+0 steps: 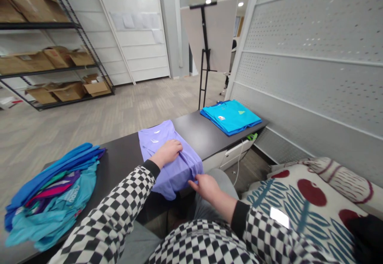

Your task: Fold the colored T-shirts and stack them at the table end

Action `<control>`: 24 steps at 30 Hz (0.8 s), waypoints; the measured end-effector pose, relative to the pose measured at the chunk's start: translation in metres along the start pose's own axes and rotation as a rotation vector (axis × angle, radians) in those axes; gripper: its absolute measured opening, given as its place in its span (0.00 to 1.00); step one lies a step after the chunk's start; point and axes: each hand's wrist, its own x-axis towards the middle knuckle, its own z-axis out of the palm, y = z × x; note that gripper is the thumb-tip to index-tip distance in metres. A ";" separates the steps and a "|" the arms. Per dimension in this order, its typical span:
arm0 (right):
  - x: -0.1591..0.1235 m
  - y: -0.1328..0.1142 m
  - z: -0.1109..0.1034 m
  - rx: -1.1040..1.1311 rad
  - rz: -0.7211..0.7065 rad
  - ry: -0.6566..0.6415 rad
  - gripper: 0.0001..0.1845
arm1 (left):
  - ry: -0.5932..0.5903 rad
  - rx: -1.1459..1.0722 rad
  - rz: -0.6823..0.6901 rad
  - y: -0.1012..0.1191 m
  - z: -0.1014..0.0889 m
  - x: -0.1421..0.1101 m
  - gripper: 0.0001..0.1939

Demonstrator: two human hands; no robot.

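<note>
On the bench (206, 132) | lilac shirt (185, 152) | left hand (169, 151) laid open, likely steadying cloth | right hand (208, 186) at edge; can't tell if pinching

Table (116, 164): is standing in front.
Clothes pile (64, 188): is lying on the table's left end.
Shirt (158, 134): is lying mid-table, hanging over the near edge.
Shirt stack (230, 116): is resting toward the right end, near the panel (299, 64).
Easel (204, 36): is standing behind the stack.
Shelf (38, 26): is standing beyond the table, far left, holding boxes (68, 91).
Cushion (299, 200): is lying to the right.
</note>
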 end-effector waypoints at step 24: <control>0.012 -0.028 -0.014 -0.200 0.023 0.013 0.16 | 0.222 -0.149 -0.362 -0.004 0.045 -0.030 0.33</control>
